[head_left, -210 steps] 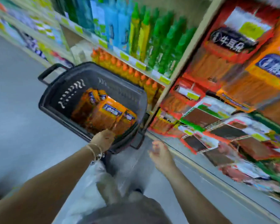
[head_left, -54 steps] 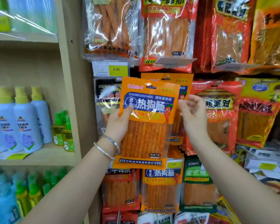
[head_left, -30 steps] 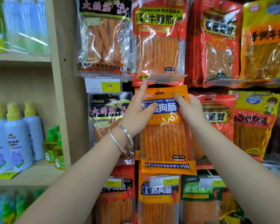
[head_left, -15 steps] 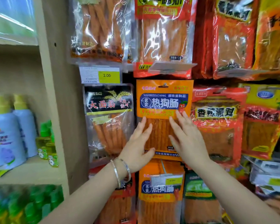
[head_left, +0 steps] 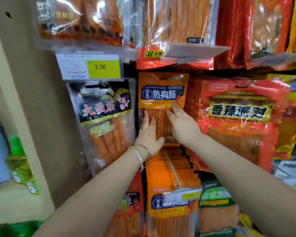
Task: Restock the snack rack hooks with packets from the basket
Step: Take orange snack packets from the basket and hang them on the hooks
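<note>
A snack rack (head_left: 246,72) fills most of the frame, hung edge to edge with glossy, crinkled plastic packets that catch the light. At the left of the frame a flat beige upright panel (head_left: 29,100) bounds it, matt and smooth, with a small dark hole near its top. Largest among the packets is a red packet (head_left: 237,120) at centre right, with a yellow band of black characters and a clear window below. To the left of centre hangs a black packet (head_left: 106,120) with a wheat motif, red characters and a transparent lower half showing long orange sticks. Across the top of the frame, clear packets (head_left: 178,23) hold the same sort of long, ribbed orange strips.

In the centre hangs the orange packet (head_left: 162,93), rectangular, with a blue label band and a clear window over thin upright sticks. At bottom centre a row of orange packets (head_left: 173,185) sits packed one behind another on a hook, seen from above, with a small price tag (head_left: 183,196) at the front.

Both hands are spread flat, holding nothing. The left hand (head_left: 148,132), with thin bangles (head_left: 140,154) at the wrist, presses its palm and fingers on the orange packet's window; the right hand (head_left: 181,124) lies beside it, fingertips reaching the label's lower edge.

At upper left a white and yellow price label (head_left: 91,66) reads 2.00.
</note>
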Tool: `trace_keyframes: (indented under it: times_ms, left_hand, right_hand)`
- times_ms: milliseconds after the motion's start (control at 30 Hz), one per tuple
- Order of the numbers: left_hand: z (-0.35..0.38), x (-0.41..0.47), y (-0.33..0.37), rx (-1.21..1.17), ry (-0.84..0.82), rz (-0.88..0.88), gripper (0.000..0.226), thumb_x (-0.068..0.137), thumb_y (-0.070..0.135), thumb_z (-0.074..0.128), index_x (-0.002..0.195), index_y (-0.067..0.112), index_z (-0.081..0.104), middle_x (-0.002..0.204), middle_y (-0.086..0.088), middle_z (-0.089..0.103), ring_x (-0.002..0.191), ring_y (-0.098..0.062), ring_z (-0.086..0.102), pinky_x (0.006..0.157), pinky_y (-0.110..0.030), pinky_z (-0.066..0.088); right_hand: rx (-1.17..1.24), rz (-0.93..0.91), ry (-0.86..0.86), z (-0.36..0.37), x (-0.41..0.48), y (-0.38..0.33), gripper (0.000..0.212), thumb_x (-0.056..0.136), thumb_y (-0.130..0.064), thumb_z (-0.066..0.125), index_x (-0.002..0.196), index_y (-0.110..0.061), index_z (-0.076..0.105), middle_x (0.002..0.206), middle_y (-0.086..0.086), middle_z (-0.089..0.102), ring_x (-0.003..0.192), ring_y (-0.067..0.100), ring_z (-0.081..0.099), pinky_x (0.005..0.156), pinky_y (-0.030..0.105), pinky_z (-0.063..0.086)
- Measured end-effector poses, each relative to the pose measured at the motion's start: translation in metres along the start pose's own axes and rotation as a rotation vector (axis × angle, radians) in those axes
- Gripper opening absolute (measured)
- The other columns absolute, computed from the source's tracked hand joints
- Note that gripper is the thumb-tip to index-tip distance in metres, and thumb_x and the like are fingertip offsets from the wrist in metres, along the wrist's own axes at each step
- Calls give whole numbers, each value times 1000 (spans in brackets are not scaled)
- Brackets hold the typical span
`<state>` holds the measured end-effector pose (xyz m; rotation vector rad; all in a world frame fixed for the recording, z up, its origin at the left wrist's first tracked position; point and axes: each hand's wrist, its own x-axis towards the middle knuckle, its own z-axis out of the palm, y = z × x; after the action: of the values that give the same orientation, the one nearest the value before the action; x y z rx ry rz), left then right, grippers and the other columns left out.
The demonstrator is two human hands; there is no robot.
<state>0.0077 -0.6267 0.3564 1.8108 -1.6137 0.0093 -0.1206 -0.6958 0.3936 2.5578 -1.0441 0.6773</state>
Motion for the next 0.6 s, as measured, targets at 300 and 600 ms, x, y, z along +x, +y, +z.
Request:
trace_keyframes:
  times_ms: [300, 600]
  left_hand:
    - [-2, 22, 13, -145, -65, -125, 68, 90, 14, 50, 150, 9, 17, 156, -12, -17, 146, -24, 1, 112, -19, 6]
    - [-1, -134, 51, -541, -12, -61, 48, 87, -14, 48, 134, -3, 43, 146, -20, 27, 132, -26, 38, 102, -17, 34]
  right_hand:
    - [754, 275, -95, -18, 22, 1, 51, 90, 9, 38, 141, 5, 33, 144, 27, 36, 130, 33, 40, 96, 22, 33]
    - [1112, 322, 88, -40, -120, -22, 32, 89, 6, 50, 119, -2, 55, 105, 2, 58, 87, 6, 55, 72, 6, 43]
